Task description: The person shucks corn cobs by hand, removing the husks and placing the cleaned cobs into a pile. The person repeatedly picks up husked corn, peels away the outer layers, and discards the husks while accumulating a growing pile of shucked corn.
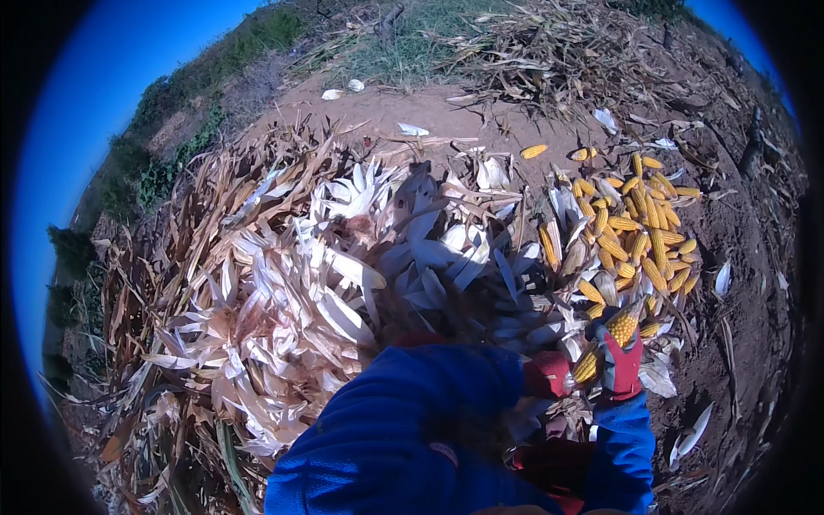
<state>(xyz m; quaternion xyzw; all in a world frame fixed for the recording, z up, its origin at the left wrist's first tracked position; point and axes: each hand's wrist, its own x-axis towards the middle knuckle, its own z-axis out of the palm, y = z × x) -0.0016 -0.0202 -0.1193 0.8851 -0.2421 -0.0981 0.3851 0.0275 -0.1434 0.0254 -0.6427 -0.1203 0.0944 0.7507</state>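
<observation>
Both my hands wear red-and-grey work gloves, and they are close together at the lower right. My right hand [622, 364] grips a yellow corn cob [623, 327], which points up and away from me. Just to the left, a second corn cob [586, 365] lies between the two gloves. My left hand [547, 375] is at the lower end of that cob and appears closed on it; its fingers are partly hidden. Beyond my hands is a heap of husked corn cobs [634, 225], mixed with some pale husks.
A broad pile of pale husks [290, 290] spreads in front and to the left, edged by dry brown stalks [193, 212]. Bare soil [740, 360] lies to the right. Farther off are more dry stalks [566, 58] and green grass [412, 58]. A single cob [533, 151] lies apart.
</observation>
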